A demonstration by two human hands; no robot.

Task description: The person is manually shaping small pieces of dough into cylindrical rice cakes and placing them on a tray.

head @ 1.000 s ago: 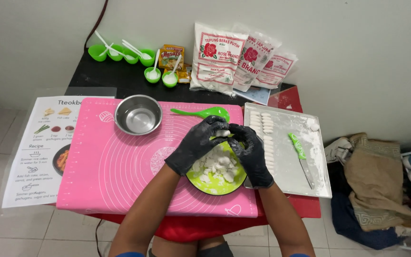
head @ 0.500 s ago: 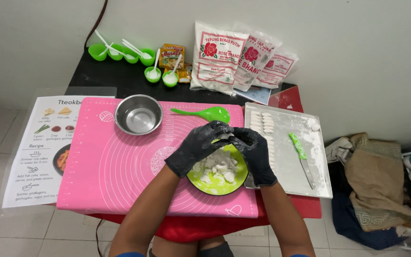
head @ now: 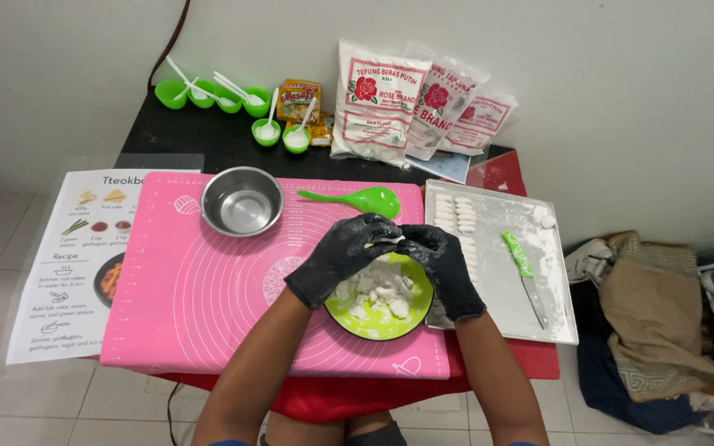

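Both my hands wear black gloves and meet above a lime-green plate (head: pixel 382 324) of white dough chunks (head: pixel 376 287). My left hand (head: pixel 342 252) and my right hand (head: pixel 442 258) pinch a small white dough piece (head: pixel 389 240) between their fingertips. The plate rests on the pink silicone mat (head: pixel 208 297). To the right, a metal tray (head: pixel 506 281) dusted with flour carries rows of small white dough pieces (head: pixel 459 213) and a green-handled knife (head: pixel 522 263).
A steel bowl (head: pixel 242 201) and a green spoon (head: pixel 353 198) lie on the mat. Behind are small green cups with white spoons (head: pixel 208 92), flour bags (head: pixel 378 103) and a seasoning packet (head: pixel 297 101). A recipe sheet (head: pixel 68 256) lies left; clothes (head: pixel 650 330) pile on the floor right.
My hands stay joined over the plate, working the small dough piece; they have shifted slightly right and up. Nothing else moved.
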